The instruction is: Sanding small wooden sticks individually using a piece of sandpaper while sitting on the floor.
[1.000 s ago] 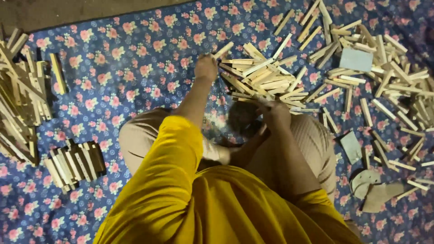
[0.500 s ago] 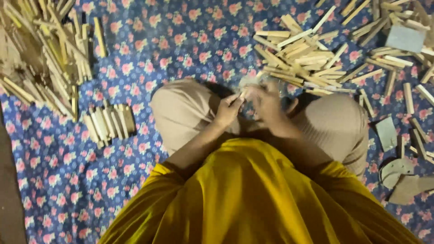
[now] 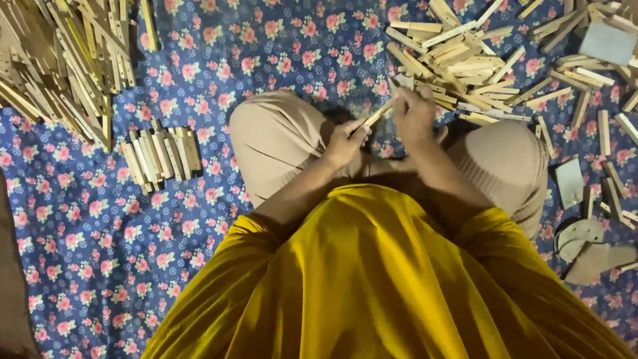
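I sit cross-legged on a blue floral cloth (image 3: 93, 252). My left hand (image 3: 344, 141) and my right hand (image 3: 413, 114) meet above my lap, both gripping one thin wooden stick (image 3: 380, 112) that slants up to the right between them. Just beyond my right hand lies a loose heap of similar sticks (image 3: 465, 63). My yellow sleeves and beige trousers fill the lower middle of the view.
A large pile of sticks (image 3: 60, 60) fills the top left corner. A small neat row of sticks (image 3: 159, 156) lies left of my knee. Grey flat pieces (image 3: 570, 183) and scattered sticks (image 3: 601, 126) cover the right side, with curved brown scraps (image 3: 591, 246) lower right.
My left hand came back from the heap with a stick and joined the right hand above my lap. The view shifted so the left pile shows more.
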